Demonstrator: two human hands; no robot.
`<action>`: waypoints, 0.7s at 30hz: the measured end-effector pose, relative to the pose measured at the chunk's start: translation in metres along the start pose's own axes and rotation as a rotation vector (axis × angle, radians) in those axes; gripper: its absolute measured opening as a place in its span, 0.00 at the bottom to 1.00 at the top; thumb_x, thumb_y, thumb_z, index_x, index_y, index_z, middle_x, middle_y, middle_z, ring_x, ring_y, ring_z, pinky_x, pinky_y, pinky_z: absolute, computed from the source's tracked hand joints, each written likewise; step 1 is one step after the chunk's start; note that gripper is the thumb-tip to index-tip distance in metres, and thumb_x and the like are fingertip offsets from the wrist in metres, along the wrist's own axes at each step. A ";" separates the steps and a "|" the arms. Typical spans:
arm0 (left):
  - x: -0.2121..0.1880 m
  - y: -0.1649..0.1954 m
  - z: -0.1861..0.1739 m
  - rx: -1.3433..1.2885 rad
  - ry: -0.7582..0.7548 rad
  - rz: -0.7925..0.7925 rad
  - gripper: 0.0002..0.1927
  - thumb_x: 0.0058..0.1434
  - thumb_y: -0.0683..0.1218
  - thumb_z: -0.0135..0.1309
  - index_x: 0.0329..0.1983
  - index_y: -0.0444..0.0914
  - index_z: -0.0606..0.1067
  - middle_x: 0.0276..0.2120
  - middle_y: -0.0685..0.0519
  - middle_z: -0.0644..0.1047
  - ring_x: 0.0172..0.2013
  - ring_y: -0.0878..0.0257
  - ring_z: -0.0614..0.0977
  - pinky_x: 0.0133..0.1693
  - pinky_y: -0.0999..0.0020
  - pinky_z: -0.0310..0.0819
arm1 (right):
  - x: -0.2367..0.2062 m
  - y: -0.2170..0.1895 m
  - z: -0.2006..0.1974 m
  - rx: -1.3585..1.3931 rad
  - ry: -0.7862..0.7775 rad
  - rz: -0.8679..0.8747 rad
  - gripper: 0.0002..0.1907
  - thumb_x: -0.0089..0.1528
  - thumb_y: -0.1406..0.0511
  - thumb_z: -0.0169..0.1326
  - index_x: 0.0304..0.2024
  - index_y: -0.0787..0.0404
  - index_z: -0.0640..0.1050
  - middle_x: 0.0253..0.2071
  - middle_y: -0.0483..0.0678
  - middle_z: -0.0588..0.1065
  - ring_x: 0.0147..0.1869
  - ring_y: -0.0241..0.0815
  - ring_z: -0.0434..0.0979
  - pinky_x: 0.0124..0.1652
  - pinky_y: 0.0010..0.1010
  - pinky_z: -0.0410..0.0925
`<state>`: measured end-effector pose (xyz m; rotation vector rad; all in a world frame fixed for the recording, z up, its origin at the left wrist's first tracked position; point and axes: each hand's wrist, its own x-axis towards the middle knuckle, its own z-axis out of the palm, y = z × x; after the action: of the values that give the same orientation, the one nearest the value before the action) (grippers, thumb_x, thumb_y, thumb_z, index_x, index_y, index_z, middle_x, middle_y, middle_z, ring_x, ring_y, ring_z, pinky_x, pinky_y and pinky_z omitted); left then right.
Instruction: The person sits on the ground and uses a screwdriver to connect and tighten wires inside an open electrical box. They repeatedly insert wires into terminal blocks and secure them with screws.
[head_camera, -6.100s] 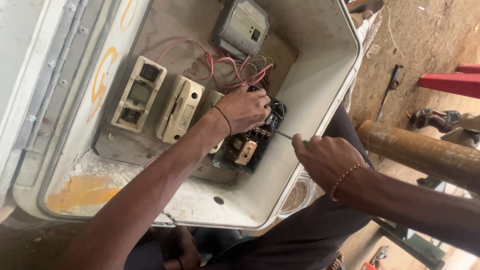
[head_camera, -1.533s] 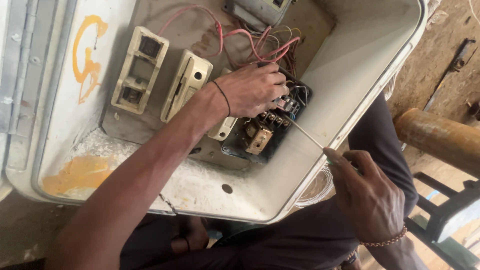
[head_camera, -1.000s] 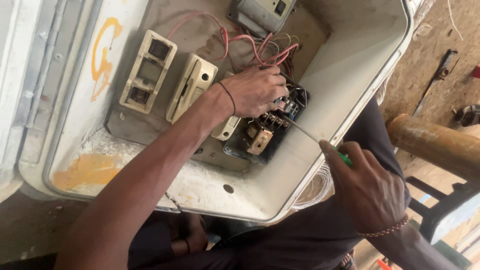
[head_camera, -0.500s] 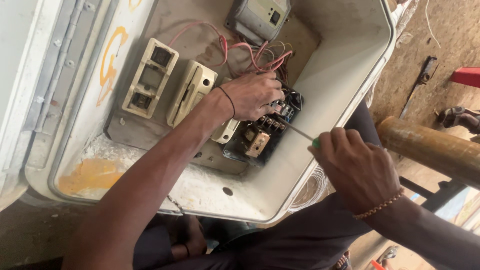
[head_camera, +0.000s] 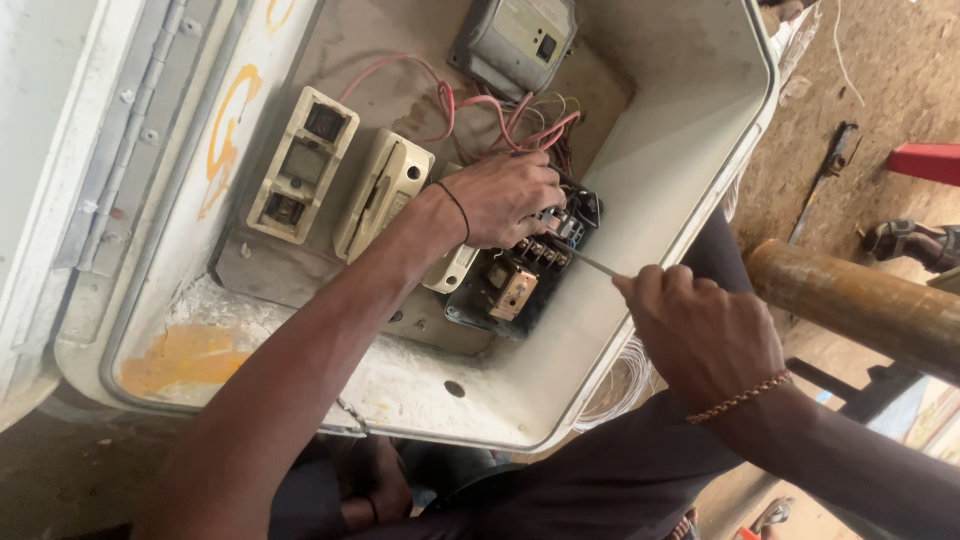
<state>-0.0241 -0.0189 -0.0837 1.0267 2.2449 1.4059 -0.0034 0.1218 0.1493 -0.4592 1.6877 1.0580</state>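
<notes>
so near right our right hand is fisted round a screwdriver poking into the black contactor, left hand clamped on its top to steady it probably, then two cream switch housings left, grey meter box far, orange paint marks on the enclosure wall

black contactor | upright inside white box, terminals exposed | screwdriver | thin shaft slanted, tip at terminals
</notes>
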 end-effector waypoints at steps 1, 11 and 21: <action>0.000 0.000 0.000 -0.004 0.018 0.005 0.17 0.64 0.54 0.57 0.47 0.37 0.79 0.46 0.50 0.78 0.55 0.53 0.74 0.57 0.54 0.69 | 0.000 0.001 -0.002 0.043 0.069 -0.018 0.21 0.76 0.52 0.34 0.46 0.59 0.71 0.35 0.44 0.73 0.30 0.33 0.77 0.27 0.26 0.72; 0.001 0.003 -0.002 0.024 -0.050 -0.034 0.17 0.64 0.54 0.57 0.48 0.37 0.79 0.46 0.50 0.77 0.55 0.53 0.73 0.59 0.55 0.68 | -0.004 -0.001 0.008 -0.004 0.494 -0.085 0.18 0.72 0.53 0.42 0.37 0.58 0.73 0.31 0.46 0.74 0.31 0.37 0.77 0.25 0.30 0.74; 0.001 0.001 0.001 -0.002 0.019 0.003 0.19 0.60 0.51 0.59 0.49 0.36 0.78 0.49 0.50 0.77 0.56 0.53 0.73 0.58 0.55 0.68 | -0.005 0.000 0.003 0.011 0.474 -0.095 0.18 0.73 0.54 0.42 0.38 0.59 0.73 0.30 0.46 0.73 0.29 0.35 0.77 0.22 0.28 0.74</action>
<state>-0.0238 -0.0179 -0.0832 1.0214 2.2558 1.4248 0.0001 0.1234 0.1537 -0.8236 2.0584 0.9151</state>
